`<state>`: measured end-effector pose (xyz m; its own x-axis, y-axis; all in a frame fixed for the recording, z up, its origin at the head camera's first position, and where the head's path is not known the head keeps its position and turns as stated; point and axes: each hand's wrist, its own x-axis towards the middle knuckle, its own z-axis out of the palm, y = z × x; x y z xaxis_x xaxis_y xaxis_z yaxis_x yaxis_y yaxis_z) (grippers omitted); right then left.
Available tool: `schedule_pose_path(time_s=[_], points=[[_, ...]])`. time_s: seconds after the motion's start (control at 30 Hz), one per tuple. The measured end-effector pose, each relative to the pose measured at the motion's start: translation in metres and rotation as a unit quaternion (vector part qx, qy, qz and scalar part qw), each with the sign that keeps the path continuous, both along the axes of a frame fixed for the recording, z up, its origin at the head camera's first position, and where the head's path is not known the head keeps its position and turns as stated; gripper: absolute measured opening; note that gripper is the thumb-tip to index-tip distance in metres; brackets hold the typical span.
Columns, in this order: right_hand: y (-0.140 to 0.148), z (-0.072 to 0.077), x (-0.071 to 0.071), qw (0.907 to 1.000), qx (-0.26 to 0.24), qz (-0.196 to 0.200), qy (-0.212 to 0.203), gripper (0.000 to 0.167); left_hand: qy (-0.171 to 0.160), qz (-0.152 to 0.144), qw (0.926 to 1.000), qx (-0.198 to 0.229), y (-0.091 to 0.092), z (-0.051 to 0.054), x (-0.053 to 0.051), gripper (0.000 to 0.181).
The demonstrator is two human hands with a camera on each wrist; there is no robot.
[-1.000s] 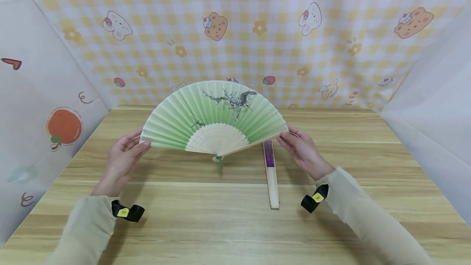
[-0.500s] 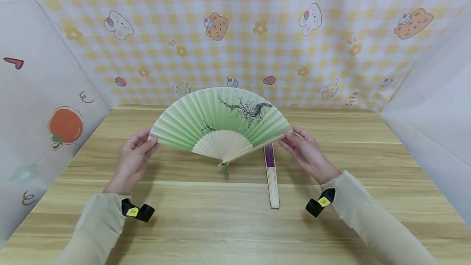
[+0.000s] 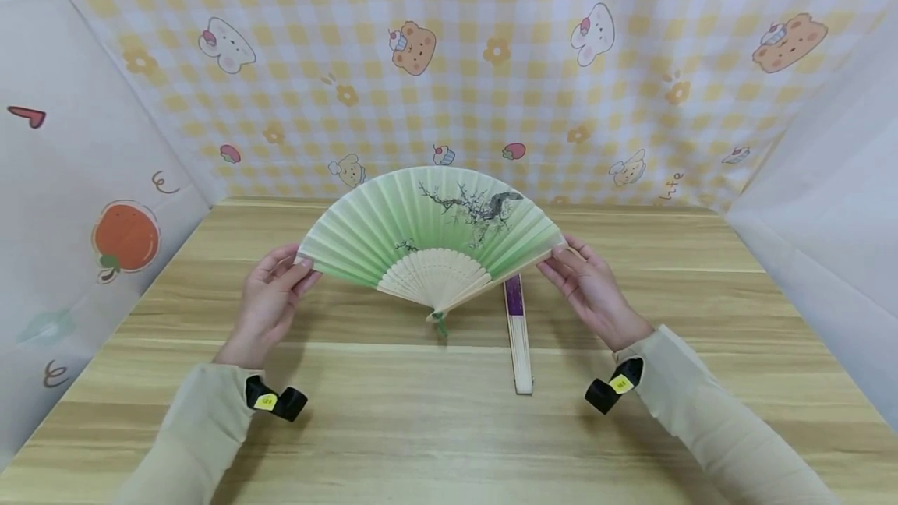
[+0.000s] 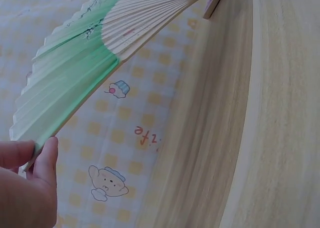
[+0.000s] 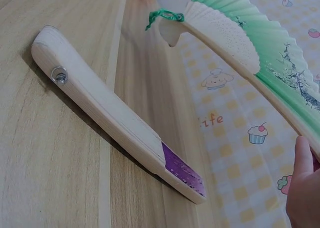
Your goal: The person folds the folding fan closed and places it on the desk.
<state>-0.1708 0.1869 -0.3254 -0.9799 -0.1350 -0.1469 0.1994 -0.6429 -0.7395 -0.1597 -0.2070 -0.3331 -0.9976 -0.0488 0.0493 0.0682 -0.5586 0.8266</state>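
Note:
A green and white folding fan (image 3: 365,224) with a dark branch print is spread wide above the table, its pale ribs meeting at a pivot with a green cord (image 5: 167,15). My left hand (image 3: 270,298) pinches the fan's left outer corner between thumb and fingers, as the left wrist view also shows. At the opposite corner my right hand (image 3: 589,291) grips the outer rib. Below the fan, near my right hand, a folded purple fan (image 3: 519,349) lies on the wood; its far end is hidden behind the green fan in the head view.
The wooden table (image 3: 421,427) reaches back to a yellow checked cloth (image 3: 491,100) with cartoon prints. White cloth hangs at the left side (image 3: 63,178) and the right side (image 3: 835,201). Both wrists carry black cameras.
The green fan has shifted right and slightly down. My left hand has moved right, toward the right hand, so the fan's spread has narrowed a little. The purple fan stays put.

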Motion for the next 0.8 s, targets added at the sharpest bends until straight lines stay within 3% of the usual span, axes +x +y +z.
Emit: schedule_pose_path(time_s=[0.27, 0.8], points=[[0.001, -0.001, 0.001, 0.9998, -0.014, -0.010, 0.004, 0.024, -0.010, 0.000, 0.9998, -0.017, 0.006, -0.001, 0.000, 0.023], [-0.005, 0.001, -0.001, 0.9998, 0.016, -0.014, -0.007, 0.032, -0.018, -0.003, 0.9989, -0.044, 0.019, -0.003, -0.002, 0.020]])
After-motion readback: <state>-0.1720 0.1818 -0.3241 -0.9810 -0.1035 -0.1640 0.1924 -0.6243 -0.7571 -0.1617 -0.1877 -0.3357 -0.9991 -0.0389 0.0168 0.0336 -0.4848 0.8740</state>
